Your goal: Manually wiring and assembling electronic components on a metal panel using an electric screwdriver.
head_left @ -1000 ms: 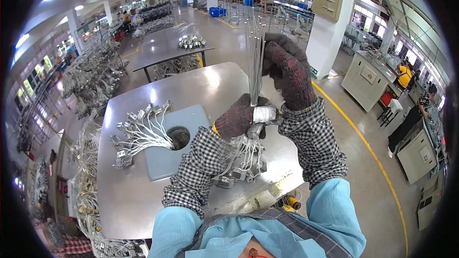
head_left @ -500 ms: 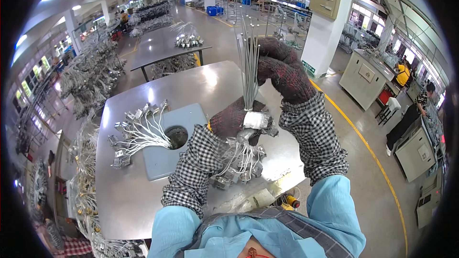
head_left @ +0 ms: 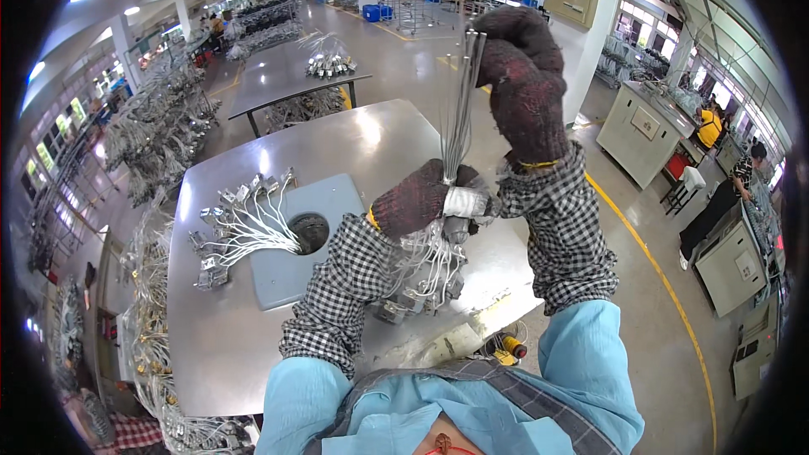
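My left hand (head_left: 411, 202), in a dark knitted glove, is closed around a bundle of grey wires (head_left: 458, 122) that stands upright above the table. White tape or wrap (head_left: 465, 202) surrounds the bundle beside its fingers. Below the fist hang white wires with metal-shelled connectors (head_left: 421, 286). My right hand (head_left: 527, 84), gloved likewise, is raised at the upper tips of the grey wires, its fingers curled. What its fingertips pinch, if anything, is hidden. Another group of white wires (head_left: 261, 240) with metal connectors (head_left: 211, 274) fans out of a round hole in a grey-blue plate (head_left: 274, 282).
The plate lies on a metal-topped table (head_left: 219, 354). A second table (head_left: 278, 76) beyond carries more connectors. Wire bundles hang on racks (head_left: 160, 126) at the left. A pillar (head_left: 594, 59) and a grey cabinet (head_left: 645, 131) stand at the right; a yellow-handled tool (head_left: 510, 345) sits by the near table edge.
My right hand has moved up and slightly right, from behind the wires to their upper tips. The grey wires lean a little more to the right; my left hand keeps its grip.
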### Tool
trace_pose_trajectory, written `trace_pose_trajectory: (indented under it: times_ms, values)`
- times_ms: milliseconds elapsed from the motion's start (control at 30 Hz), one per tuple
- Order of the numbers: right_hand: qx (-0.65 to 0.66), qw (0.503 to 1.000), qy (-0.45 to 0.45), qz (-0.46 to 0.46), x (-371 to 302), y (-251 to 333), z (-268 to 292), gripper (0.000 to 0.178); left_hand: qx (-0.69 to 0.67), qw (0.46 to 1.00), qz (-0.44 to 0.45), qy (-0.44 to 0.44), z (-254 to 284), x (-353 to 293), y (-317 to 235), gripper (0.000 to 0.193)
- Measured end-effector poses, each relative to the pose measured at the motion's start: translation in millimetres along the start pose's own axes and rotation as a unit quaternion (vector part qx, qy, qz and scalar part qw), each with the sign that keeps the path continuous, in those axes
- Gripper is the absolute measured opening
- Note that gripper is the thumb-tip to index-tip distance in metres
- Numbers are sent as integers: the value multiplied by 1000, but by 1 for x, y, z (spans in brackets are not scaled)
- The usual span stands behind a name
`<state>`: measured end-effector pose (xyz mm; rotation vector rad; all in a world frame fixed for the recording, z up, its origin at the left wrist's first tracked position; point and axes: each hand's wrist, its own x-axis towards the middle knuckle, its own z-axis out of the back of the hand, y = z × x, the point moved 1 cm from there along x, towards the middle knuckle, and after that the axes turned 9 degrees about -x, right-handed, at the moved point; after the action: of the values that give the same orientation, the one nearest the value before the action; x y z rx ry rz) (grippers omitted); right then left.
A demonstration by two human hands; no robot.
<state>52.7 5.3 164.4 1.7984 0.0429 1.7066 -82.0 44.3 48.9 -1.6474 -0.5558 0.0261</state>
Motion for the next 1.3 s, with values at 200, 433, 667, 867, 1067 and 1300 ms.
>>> trace_pose_trajectory:
  times_ms: [200,433,667,867,1067,1300]
  values:
    - [189,972,86,-112,8,36,-35,40,9,997,12,-81,-5,-4,-9,28]
    - [347,879,203,-257,29,46,-39,42,129,964,-229,-31,-5,18,4,26]
    - [74,942,94,-314,30,69,-30,32,146,973,-177,25,4,33,-17,37]
    - [47,968,103,-224,16,41,-26,36,309,947,-90,5,8,24,0,38]
    - [-70,979,57,-183,66,-99,47,37,199,978,-28,-65,-10,24,31,29]
    - [-393,899,11,-191,-150,-23,52,24,40,979,-83,-181,-10,21,36,23]
